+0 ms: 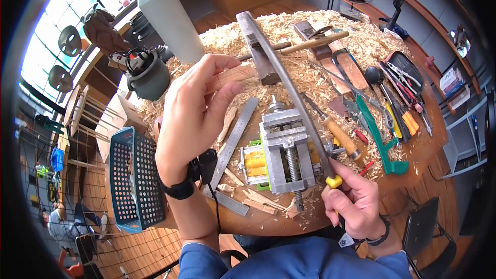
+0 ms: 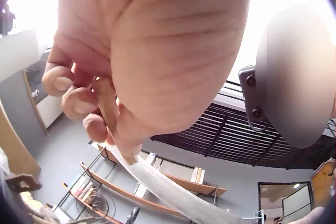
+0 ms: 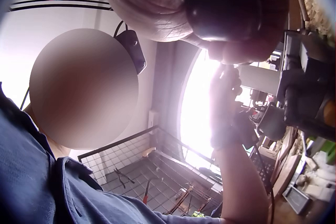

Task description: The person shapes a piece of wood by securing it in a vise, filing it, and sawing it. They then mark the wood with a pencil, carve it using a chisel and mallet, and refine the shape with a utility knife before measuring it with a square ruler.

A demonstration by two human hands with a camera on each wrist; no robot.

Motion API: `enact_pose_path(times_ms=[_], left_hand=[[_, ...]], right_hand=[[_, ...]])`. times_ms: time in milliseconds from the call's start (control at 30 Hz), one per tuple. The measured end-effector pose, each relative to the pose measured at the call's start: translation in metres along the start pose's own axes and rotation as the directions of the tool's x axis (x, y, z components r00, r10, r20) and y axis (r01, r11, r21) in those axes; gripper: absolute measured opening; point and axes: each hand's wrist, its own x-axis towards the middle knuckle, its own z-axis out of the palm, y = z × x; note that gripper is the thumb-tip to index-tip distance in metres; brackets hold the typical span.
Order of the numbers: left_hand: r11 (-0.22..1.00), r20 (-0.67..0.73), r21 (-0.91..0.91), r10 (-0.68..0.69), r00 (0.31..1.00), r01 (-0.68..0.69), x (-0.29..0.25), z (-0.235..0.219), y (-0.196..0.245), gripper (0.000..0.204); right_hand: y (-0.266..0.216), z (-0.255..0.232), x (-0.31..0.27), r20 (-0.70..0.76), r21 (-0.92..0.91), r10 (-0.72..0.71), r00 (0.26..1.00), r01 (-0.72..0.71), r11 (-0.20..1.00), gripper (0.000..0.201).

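Observation:
My left hand is raised over the left part of the table and pinches a small pale wooden piece between thumb and fingers. In the left wrist view, the fingertips curl round the wood, and its lower end is right at the file. My right hand grips the yellow-and-dark handle of this long grey file near the table's front edge. The file slants up and away to the left, passing above a metal vise. The dark handle end shows under the right palm.
Wood shavings cover the back of the table. A steel ruler lies left of the vise. To the right are a wooden-handled tool, a green saw-like tool and a tool pouch. A blue basket stands left.

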Motion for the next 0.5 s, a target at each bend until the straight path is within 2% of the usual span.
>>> enact_pose_path(times_ms=[33,100,133,167,233,267,333,367,433,500], left_hand=[[1.0,-0.003,0.006,-0.002,1.0,0.002,0.0,-0.003,-0.004,0.024],[0.992,0.123,0.053,-0.117,0.986,0.111,-0.001,-0.006,-0.022,0.021],[0.989,0.141,0.103,-0.121,0.982,0.107,-0.004,-0.004,-0.036,0.02],[0.949,0.239,0.241,-0.261,0.935,0.204,-0.004,-0.003,-0.047,0.023],[0.838,0.31,0.52,-0.364,0.878,0.163,-0.011,0.009,-0.077,0.025],[0.835,0.306,0.524,-0.367,0.878,0.167,-0.012,0.014,-0.088,0.025],[0.735,0.286,0.639,-0.499,0.818,0.225,-0.011,0.02,-0.1,0.029],[0.734,0.284,0.641,-0.498,0.819,0.224,-0.013,0.02,-0.104,0.029],[0.767,0.223,0.627,-0.35,0.91,0.141,-0.016,0.016,-0.107,0.03],[0.781,0.239,0.603,-0.37,0.898,0.162,-0.012,0.015,-0.108,0.029]], right_hand=[[0.002,-0.003,-0.002,-0.001,-0.003,-0.006,1.0,0.006,1.0,0.056],[0.006,-0.01,-0.005,-0.044,-0.016,0.026,0.999,-0.027,1.0,0.057],[0.005,-0.01,-0.006,-0.079,-0.007,0.056,0.995,-0.057,0.998,0.056],[0.005,-0.013,-0.007,-0.085,-0.002,0.076,0.993,-0.077,0.997,0.056],[0.007,-0.018,-0.009,-0.108,0.003,0.088,0.99,-0.088,0.996,0.056],[0.008,-0.02,-0.01,-0.102,0.004,0.088,0.991,-0.088,0.996,0.056],[0.01,-0.023,-0.014,-0.134,0.028,0.078,0.988,-0.074,0.997,0.056],[0.009,-0.025,-0.014,-0.133,0.03,0.075,0.988,-0.072,0.997,0.056],[0.008,-0.026,-0.015,-0.137,0.003,0.07,0.988,-0.07,0.998,0.056],[0.008,-0.026,-0.015,-0.142,0.009,0.068,0.988,-0.067,0.998,0.056]])
